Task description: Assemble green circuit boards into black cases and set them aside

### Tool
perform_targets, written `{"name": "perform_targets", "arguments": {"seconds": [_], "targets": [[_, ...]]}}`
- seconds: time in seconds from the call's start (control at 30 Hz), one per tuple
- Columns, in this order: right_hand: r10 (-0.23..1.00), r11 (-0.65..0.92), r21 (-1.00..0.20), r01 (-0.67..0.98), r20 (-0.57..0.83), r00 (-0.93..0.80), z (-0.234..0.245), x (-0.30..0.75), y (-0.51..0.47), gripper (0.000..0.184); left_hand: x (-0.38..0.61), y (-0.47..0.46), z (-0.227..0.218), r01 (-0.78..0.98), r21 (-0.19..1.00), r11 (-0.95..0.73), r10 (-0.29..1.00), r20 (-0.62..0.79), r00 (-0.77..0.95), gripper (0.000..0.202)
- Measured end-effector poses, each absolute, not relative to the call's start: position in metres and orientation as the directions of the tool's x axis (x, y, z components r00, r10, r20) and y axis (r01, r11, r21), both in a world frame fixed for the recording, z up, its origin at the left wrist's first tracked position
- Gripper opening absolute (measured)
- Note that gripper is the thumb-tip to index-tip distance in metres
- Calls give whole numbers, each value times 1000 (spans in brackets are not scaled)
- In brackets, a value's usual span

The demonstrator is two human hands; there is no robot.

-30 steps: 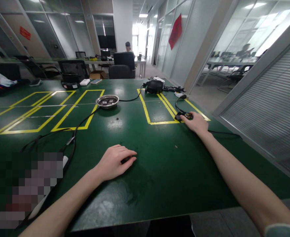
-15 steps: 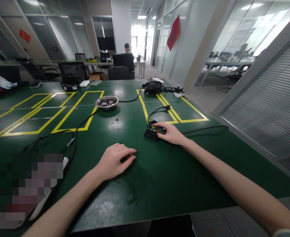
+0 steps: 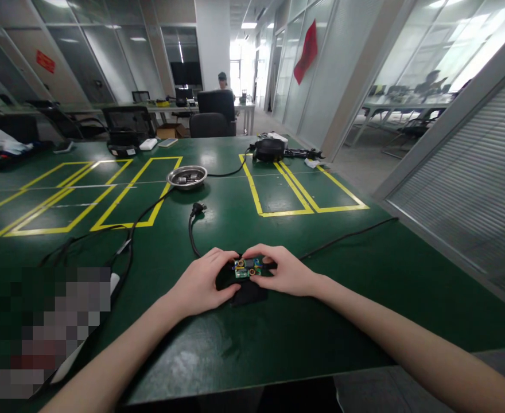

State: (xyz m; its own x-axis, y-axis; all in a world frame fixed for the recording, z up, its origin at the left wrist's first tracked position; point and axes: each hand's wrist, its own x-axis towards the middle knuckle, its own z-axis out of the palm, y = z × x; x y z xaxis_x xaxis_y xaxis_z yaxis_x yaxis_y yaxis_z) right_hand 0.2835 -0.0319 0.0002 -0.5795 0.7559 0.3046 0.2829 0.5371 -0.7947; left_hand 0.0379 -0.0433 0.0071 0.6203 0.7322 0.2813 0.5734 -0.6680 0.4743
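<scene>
Green tabletop (image 3: 342, 324) marked with yellow tape (image 3: 284, 214), in an office lined with glass partitions. Near the front edge, between both hands, just over a flat black casing (image 3: 250, 293): a small circuit board (image 3: 241, 274), bare and crowded with parts. Pinched narrowly at the right end by the right hand (image 3: 290, 272). Flanked at the left end by the left hand (image 3: 201, 284), curved, with thumb and fingers a little apart; whether gripping or merely brushing, impossible to tell.

Could tilt or slip off the casing with support from one end only; could also suffer bent coils or scraped joints under too hard a pinch.

Next outward, a black plug (image 3: 198, 210) on a short lead curving behind the left hand, with the far end hidden. Probably prone to snagging on the knuckles and tugging at the board, if joined to it. To the right, a thin black cable (image 3: 351, 235) reaching the tabletop's side edge; likely to drag if caught there.

Farther off, a metal bowl (image 3: 187, 179) of small metal pieces, close to another cord (image 3: 149, 207); perhaps spilled by a careless pull.
</scene>
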Motion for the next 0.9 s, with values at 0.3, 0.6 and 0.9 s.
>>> {"name": "perform_targets", "arguments": {"seconds": [0.3,0.6,0.9], "targets": [[781,534,-728,430,231,-580,0,279,-33,26,40,-41,5,646,402,-649,760,298,578,48],[761,595,-632,496,244,-601,-10,279,-26,31,38,-39,2,587,441,-679,730,317,606,49],[720,644,-671,368,368,-588,-12,277,-21,30,40,-33,2,610,403,-682,731,367,576,23]]}}
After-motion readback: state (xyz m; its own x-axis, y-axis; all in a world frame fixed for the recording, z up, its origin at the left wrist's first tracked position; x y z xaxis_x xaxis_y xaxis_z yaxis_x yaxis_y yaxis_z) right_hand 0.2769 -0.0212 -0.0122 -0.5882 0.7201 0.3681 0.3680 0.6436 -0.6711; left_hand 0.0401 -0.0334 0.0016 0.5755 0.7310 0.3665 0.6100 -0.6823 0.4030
